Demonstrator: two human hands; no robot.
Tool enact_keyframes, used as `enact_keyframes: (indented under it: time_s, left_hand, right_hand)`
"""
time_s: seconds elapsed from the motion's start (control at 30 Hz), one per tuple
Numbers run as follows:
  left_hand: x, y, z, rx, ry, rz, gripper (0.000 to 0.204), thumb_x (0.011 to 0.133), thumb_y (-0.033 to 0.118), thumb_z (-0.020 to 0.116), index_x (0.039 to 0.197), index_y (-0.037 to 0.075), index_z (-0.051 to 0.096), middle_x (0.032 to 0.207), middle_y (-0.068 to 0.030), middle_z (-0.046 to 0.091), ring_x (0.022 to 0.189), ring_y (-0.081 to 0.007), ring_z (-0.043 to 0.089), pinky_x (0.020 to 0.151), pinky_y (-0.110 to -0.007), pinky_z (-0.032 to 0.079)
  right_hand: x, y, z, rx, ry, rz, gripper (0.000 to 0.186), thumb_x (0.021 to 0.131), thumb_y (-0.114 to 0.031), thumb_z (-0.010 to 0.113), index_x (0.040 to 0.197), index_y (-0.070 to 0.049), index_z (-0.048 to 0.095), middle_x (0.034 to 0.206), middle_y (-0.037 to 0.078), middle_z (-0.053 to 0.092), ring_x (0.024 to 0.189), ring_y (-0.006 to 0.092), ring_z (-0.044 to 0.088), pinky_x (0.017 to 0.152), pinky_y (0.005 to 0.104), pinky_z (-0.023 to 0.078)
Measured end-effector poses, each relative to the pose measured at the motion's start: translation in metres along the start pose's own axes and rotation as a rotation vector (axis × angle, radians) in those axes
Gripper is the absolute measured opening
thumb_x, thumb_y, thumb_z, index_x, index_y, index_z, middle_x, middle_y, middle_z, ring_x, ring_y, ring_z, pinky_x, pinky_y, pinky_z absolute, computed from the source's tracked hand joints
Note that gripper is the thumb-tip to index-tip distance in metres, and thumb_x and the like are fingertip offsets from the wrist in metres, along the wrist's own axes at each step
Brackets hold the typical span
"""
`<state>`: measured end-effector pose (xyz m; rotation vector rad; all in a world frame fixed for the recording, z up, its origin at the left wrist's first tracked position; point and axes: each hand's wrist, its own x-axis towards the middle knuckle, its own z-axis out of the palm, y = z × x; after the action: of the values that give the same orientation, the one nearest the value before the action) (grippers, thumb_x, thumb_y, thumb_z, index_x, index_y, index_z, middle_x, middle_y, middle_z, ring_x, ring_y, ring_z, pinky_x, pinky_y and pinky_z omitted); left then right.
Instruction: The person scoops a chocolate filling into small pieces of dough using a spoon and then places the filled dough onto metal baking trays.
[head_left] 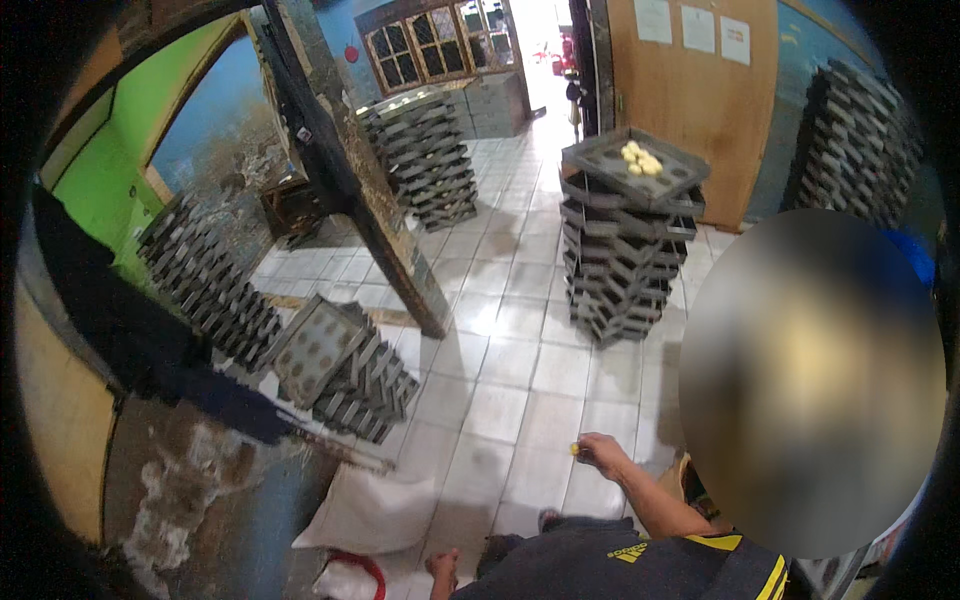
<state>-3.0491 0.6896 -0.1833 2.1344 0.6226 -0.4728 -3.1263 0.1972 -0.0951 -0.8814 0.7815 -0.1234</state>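
My right hand (603, 455) is stretched forward over the tiled floor, its fingertips pinched on a small yellow lump (575, 449) that looks like dough. Low in the view, my left hand (443, 565) hangs near my body with its fingers curled in, and nothing shows in it. A pale sack (370, 510) lies just beyond that hand, beside a white bag with a red rim (372, 570). Farther ahead stands a tall stack of dark metal trays (625, 255). Several pale yellow dough lumps (640, 158) sit together on its round-hollowed top tray (600, 150).
A lower tray stack (365, 385) stands left of the floor (505, 385), near a leaning wooden post (365, 215). More stacks rise at the left wall (205, 285), at the back (425, 160) and at the right (860, 145). A blurred area covers the right side.
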Motion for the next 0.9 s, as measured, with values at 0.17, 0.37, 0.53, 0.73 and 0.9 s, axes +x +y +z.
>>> enact_keyframes:
  time_s: [0.17,0.37,0.53,0.73,0.9]
  left_hand:
    - [0.122,0.111,0.044,0.160,-0.122,-0.156,0.037,0.075,0.028,0.085,0.095,-0.001,0.072,0.086,-0.0116,0.072,0.076,-0.0242,0.068,0.069,-0.039,0.055]
    - [0.298,0.275,0.112,0.340,-0.369,-0.171,0.051,0.077,0.039,0.084,0.102,-0.003,0.071,0.091,-0.0136,0.073,0.081,-0.0260,0.068,0.072,-0.041,0.055]
    - [0.445,0.489,0.197,0.370,-0.657,0.152,0.063,0.078,0.049,0.083,0.109,-0.005,0.071,0.096,-0.0152,0.074,0.085,-0.0276,0.069,0.074,-0.043,0.055]
    - [0.554,0.852,0.349,0.251,-0.607,0.651,0.065,0.088,0.047,0.073,0.137,0.006,0.060,0.125,-0.0185,0.069,0.115,-0.0300,0.067,0.097,-0.040,0.052]
    - [0.562,1.047,0.390,0.052,-0.517,0.861,0.052,0.095,0.037,0.067,0.137,0.006,0.060,0.123,-0.0170,0.070,0.105,-0.0292,0.070,0.092,-0.038,0.054]
  right_hand:
    - [0.159,-0.115,0.082,-0.156,-0.122,-0.015,0.024,0.100,-0.017,0.062,0.113,0.003,0.065,0.099,0.011,0.070,0.087,0.0210,0.069,0.081,0.0351,0.058]
    - [0.362,-0.217,0.149,-0.129,-0.044,-0.011,0.023,0.100,-0.018,0.063,0.114,0.000,0.063,0.102,0.011,0.069,0.092,0.0224,0.068,0.086,0.0358,0.057]
    - [0.497,-0.341,0.188,-0.205,0.001,-0.224,0.024,0.100,-0.020,0.063,0.110,0.002,0.065,0.098,0.011,0.070,0.089,0.0216,0.068,0.084,0.0356,0.057]
    - [0.680,-0.461,0.182,-0.134,0.156,-0.169,0.026,0.100,-0.020,0.063,0.114,0.002,0.064,0.096,0.010,0.069,0.084,0.0193,0.068,0.080,0.0339,0.057]
    - [0.881,-0.563,0.205,-0.384,0.178,-0.065,0.030,0.099,-0.020,0.063,0.116,0.005,0.064,0.100,0.011,0.069,0.086,0.0188,0.068,0.081,0.0343,0.058]
